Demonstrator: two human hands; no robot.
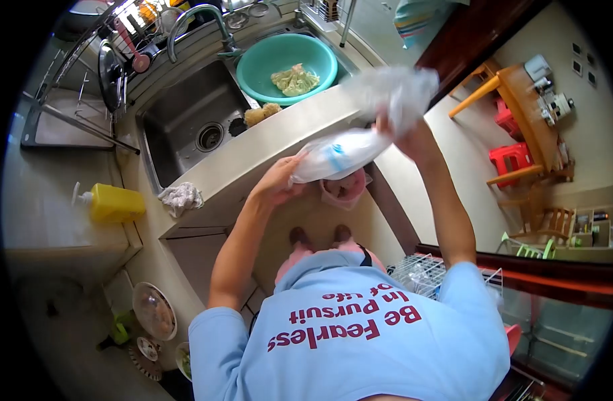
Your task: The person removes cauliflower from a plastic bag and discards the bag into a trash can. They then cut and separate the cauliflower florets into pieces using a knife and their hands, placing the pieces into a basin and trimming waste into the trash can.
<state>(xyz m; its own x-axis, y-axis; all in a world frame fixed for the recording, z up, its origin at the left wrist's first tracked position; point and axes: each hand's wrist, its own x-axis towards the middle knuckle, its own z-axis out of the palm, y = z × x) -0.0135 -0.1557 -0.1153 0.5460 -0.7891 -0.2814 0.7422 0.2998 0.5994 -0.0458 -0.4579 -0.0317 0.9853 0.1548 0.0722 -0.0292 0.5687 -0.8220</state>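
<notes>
A white, partly see-through plastic bag (346, 152) with a blue print is stretched between my two hands, in front of the counter edge. My left hand (279, 179) is closed on its lower left end. At the upper right, my right hand (401, 137) is wrapped in the bunched, motion-smeared plastic, its fingers partly hidden. Whether anything is inside the bag I cannot make out. Behind it, a turquoise basin (249, 57) sits over the sink and holds a pale green cauliflower-like vegetable piece (296, 81).
Left of the basin are the steel sink (179, 123) and faucet (199, 10). A sponge (261, 114), a crumpled cloth (180, 198) and a yellow pump bottle (118, 203) lie or stand around it. Below the bag is a pink lined bin (346, 190). A wire rack (420, 274) stands beside me.
</notes>
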